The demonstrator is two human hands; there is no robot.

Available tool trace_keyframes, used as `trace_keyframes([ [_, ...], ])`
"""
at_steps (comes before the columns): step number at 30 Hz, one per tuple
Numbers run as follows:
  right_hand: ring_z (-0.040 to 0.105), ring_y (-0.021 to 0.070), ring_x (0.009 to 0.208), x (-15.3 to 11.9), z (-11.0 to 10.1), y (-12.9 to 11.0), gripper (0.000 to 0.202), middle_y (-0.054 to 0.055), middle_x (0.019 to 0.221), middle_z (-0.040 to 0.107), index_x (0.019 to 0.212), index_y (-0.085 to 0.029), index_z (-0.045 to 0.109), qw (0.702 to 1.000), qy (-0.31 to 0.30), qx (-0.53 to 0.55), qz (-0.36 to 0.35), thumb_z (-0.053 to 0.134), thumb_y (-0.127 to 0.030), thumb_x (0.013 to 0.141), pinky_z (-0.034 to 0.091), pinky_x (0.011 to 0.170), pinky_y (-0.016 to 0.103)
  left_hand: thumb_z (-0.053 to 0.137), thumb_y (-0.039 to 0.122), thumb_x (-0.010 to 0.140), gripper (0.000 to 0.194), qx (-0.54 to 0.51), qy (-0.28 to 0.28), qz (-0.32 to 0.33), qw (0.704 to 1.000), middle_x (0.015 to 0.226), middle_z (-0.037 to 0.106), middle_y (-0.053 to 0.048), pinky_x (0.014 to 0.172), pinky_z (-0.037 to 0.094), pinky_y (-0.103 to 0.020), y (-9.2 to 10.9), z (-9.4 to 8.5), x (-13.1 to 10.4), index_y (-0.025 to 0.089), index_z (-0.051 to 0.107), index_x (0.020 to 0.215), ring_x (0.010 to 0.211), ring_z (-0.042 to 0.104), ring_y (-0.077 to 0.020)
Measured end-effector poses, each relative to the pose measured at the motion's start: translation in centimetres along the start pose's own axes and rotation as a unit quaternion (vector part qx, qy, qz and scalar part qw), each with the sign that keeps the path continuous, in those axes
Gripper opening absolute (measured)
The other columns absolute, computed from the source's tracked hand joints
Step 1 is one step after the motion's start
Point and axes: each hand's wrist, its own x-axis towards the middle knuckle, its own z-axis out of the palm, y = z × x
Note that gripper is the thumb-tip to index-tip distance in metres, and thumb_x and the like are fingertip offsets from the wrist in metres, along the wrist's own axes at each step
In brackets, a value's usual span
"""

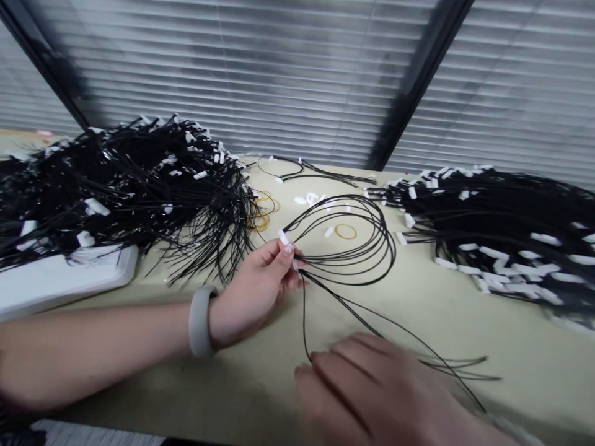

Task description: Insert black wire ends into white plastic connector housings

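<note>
My left hand (253, 291), with a grey band on its wrist, pinches a looped bundle of thin black cables (388, 248) between thumb and fingers. A white connector (283, 238) sticks up at the pinch. The loops spread to the right over the table, and loose tails run down and right from the grip. Low in the picture is my right hand (367, 390), blurred by motion, its fingers curled. One black cable (305, 322) runs from the left hand's grip down into the right hand's fingers; the fingertips are partly hidden.
A large heap of black cables with white connectors (139, 179) lies on the left, partly over a white tray (93, 279). Another pile (502, 229) is at the right. Rubber bands (346, 231), loose white connectors and several cables (320, 173) lie toward the window blinds (279, 74).
</note>
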Motion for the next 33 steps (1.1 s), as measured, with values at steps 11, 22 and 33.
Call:
trace_keyframes([
  [11, 0.037, 0.0083, 0.048, -0.4, -1.3, 4.4, 0.032, -0.001, 0.05, 0.043, 0.055, -0.017, 0.051, 0.88, 0.113, 0.275, 0.371, 0.048, -0.032, 0.083, 0.027, 0.042, 0.022, 0.045, 0.021, 0.088, 0.02, -0.047, -0.019, -0.034, 0.998, 0.061, 0.051, 0.003, 0.057, 0.044, -0.02, 0.7, 0.1, -0.3, 0.015, 0.052, 0.071, 0.043, 0.038, -0.0042],
  [22, 0.054, 0.0115, 0.075, 1.1, 0.9, 5.0, 0.018, 0.0, 0.08, 0.063, 0.08, -0.018, 0.062, 0.836, 0.043, 0.445, 0.319, 0.045, -0.022, 0.084, 0.043, 0.07, 0.024, 0.046, 0.022, 0.088, 0.019, -0.038, -0.049, -0.032, 0.998, 0.063, 0.051, 0.002, 0.057, 0.043, -0.019, 0.4, 0.0, -0.4, 0.016, 0.051, 0.071, 0.051, 0.044, -0.0061],
  [33, 0.053, 0.0189, 0.066, -0.2, 0.6, 6.4, 0.018, 0.008, 0.077, 0.061, 0.078, -0.015, 0.06, 0.956, -0.01, -0.152, 0.249, 0.043, -0.015, 0.08, 0.036, 0.058, 0.031, 0.047, 0.022, 0.087, 0.019, -0.052, -0.05, -0.065, 0.995, 0.059, 0.053, 0.004, 0.052, 0.045, -0.022, 0.5, 0.0, -0.4, 0.014, 0.05, 0.07, 0.035, 0.031, -0.0017],
])
